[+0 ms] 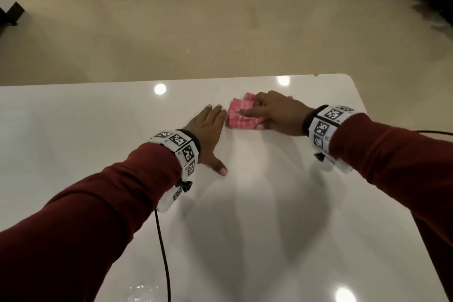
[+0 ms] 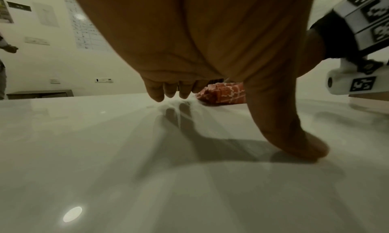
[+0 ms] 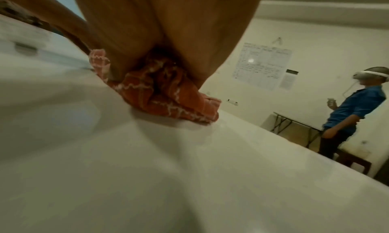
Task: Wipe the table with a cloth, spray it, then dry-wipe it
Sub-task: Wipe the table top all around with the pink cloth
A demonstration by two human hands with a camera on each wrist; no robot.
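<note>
Pink checked cloth (image 1: 241,113) lay bunched under the gripping right hand (image 1: 277,113), just right of the flat, spread left hand (image 1: 208,135) on the desk (image 1: 98,117).

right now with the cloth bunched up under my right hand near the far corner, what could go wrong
1. The pink cloth is crumpled under your right hand, so it may only wipe a narrow strip and leave streaks.
2. It sits close to the white table's far right corner; a long stroke could carry it off the edge.
3. Your left hand lies flat on the glossy top and may leave prints on it.
</note>
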